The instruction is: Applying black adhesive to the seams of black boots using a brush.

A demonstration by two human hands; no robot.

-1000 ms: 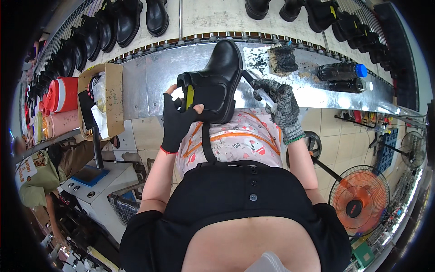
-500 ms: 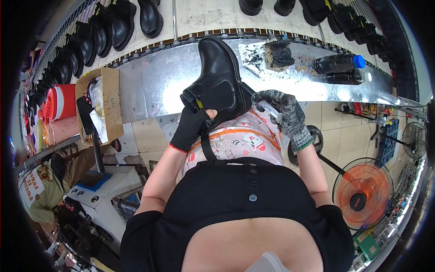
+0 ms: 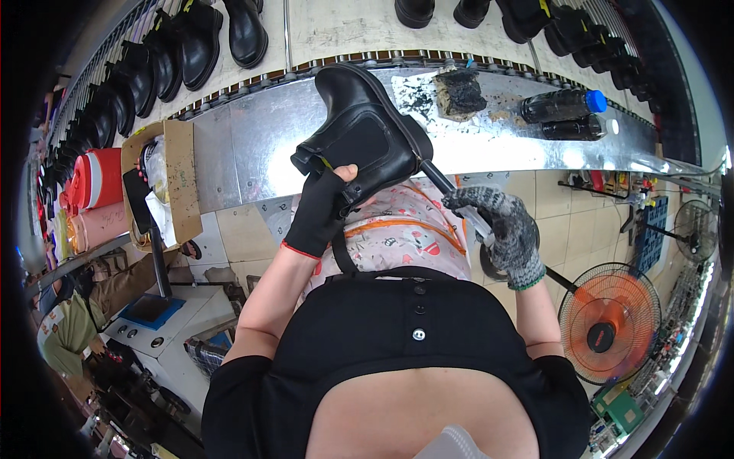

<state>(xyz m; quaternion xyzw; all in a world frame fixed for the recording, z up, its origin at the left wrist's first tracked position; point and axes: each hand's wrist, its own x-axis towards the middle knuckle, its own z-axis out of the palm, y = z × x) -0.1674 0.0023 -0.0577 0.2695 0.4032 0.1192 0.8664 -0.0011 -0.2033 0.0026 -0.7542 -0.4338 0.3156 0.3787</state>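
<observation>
A black ankle boot (image 3: 363, 141) is held on its side above the near edge of the metal bench, toe away from me. My left hand (image 3: 317, 205), in a black fingerless glove with red trim, is closed on the boot's top opening, thumb on the leather. In a grey knitted glove, my right hand (image 3: 506, 229) grips a slim tool (image 3: 438, 177) with a black stem and what looks like a clear handle. Its tip meets the sole edge near the heel. Its exact kind cannot be made out.
On the metal bench (image 3: 267, 145) are a blackened sponge block (image 3: 461, 93), a stained white cloth (image 3: 413, 96) and two bottles of dark liquid (image 3: 558, 107). Finished-looking boots (image 3: 195, 42) line the conveyor behind. A cardboard box (image 3: 183, 176) stands left; an orange fan (image 3: 609, 321) is right.
The boot has tilted and shifted slightly left, showing more of its side and heel. My right hand has drawn back to the right and down, leaving more of the tool's stem visible.
</observation>
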